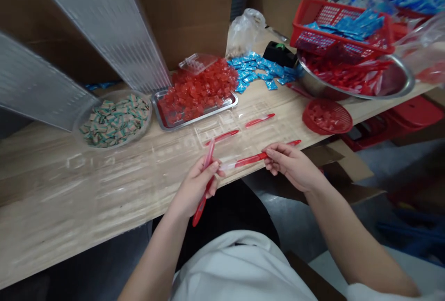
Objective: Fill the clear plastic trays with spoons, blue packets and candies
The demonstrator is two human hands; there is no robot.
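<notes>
At the near edge of the table [45, 236], the middle of a red stick [199, 214] is being hidden by the left hand [198, 183], and part of a second stick [250, 159] by the right hand [288, 164]. Toward the far edge, a ridged stack [111, 18] is being cut off by the picture's top. Markings on the blue packets [248, 67] are being shown too small to read.

The wooden tabletop [24, 250] has a light colour. Directly on it there are flat clear plastic trays [118, 171], a round clear bowl [77, 135], a metal tray [200, 117], many blue packets [248, 72], a black object [279, 54], a wide metal bowl [309, 78] and, near the front edge, a small red basket [319, 130].
</notes>
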